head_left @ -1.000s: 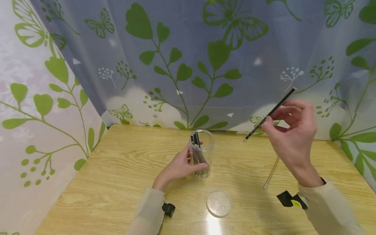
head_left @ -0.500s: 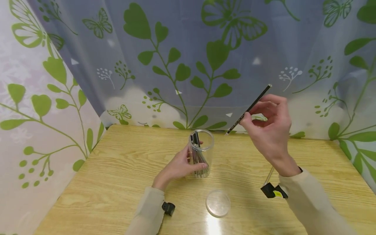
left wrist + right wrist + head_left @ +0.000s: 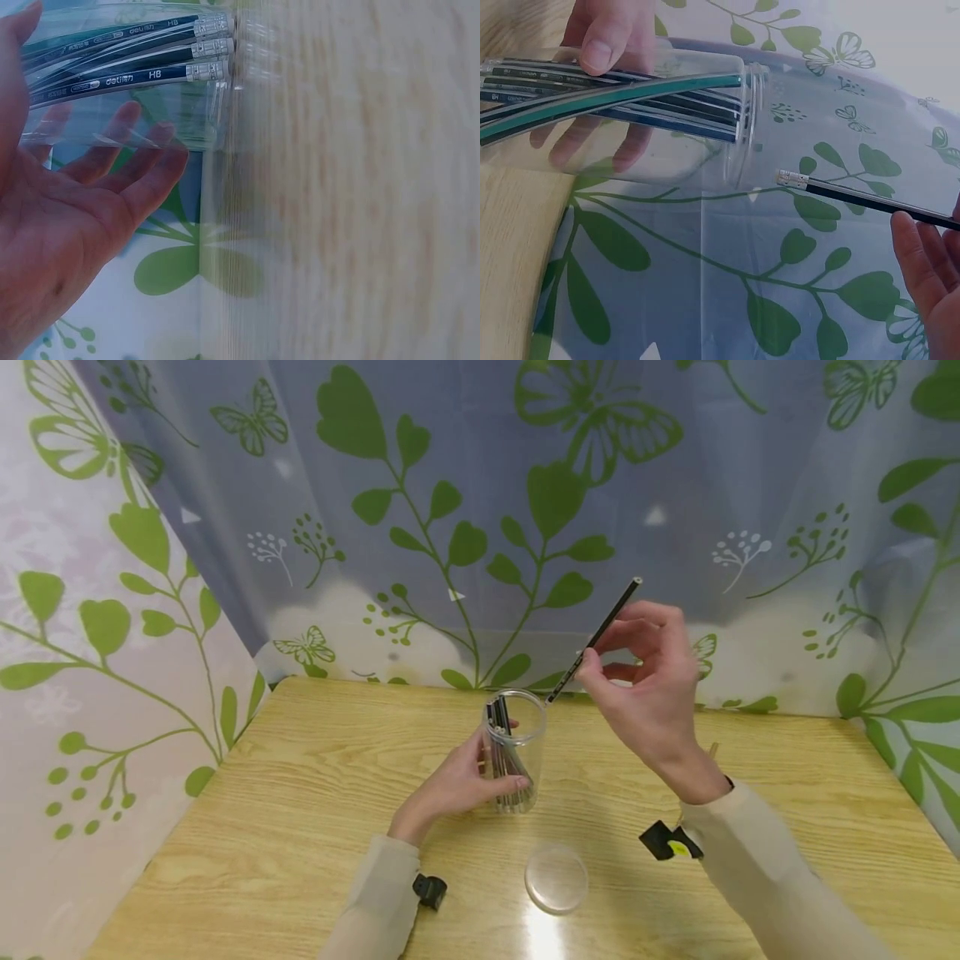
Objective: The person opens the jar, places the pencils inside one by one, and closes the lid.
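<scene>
On the table stands a clear plastic jar [image 3: 538, 756] without a lid on it. My left hand [image 3: 450, 789] grips it around the side, thumb in front and fingers behind. Several dark pencils [image 3: 127, 79] lean inside, their eraser ends at the bottom, with "HB" printed on them in the left wrist view. A dark pencil [image 3: 609, 618] is pinched between the thumb and fingers of my right hand [image 3: 648, 693]. It slants, its eraser end [image 3: 791, 178] pointing down toward the jar's mouth, just off the rim in the right wrist view.
A round clear lid [image 3: 557, 878] lies on the wooden table [image 3: 300, 827] in front of the jar. Behind my right wrist, one end of a thin light-coloured stick [image 3: 714, 749] shows. A patterned curtain [image 3: 450, 527] hangs along the table's back edge.
My right hand has moved left with the pencil, bringing its eraser end from well right of the jar to beside the rim. The left hand and jar have stayed put.
</scene>
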`<state>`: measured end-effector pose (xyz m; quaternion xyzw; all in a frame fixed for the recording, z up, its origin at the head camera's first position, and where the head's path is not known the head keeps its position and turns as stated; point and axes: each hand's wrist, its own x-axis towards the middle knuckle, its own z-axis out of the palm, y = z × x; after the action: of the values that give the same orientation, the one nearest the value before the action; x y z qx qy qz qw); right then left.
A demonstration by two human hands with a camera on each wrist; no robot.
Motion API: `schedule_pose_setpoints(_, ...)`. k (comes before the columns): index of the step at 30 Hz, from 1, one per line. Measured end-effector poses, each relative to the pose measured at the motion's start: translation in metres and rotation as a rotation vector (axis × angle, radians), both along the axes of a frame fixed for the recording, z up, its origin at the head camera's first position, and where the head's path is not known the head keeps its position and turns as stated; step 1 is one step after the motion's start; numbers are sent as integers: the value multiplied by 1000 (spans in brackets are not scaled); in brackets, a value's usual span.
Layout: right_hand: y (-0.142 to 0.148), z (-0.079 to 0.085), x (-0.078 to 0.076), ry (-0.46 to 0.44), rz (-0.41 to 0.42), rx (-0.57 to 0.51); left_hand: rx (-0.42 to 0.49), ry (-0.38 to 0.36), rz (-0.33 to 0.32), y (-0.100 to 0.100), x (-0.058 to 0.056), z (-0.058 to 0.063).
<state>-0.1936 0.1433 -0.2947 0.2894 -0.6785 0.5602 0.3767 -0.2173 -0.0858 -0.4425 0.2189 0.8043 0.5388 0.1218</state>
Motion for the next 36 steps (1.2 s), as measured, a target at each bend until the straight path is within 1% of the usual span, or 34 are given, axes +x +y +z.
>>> schedule_pose_setpoints(6, -6, -7, -5, -12, 15, 77, -7, 7, 3, 0, 0, 0)
schedule_pose_setpoints(13, -14, -19, -12, -38, 15, 182, -21, 7, 14, 0, 1, 2)
schedule_pose_setpoints(17, -17, -26, -16, -45, 32, 244, -22, 7, 13, 0, 1, 2)
schedule_pose_setpoints(25, -21, -33, -20, 37, 58, 353, -18, 19, 16, 0, 1, 1)
schedule_pose_setpoints(31, -22, -38, -22, 36, 61, 395, -4, 10, 10, 0, 1, 1)
schedule_pose_setpoints(36, -21, -42, -22, 34, 38, 420, -8, 11, 9, 0, 1, 0)
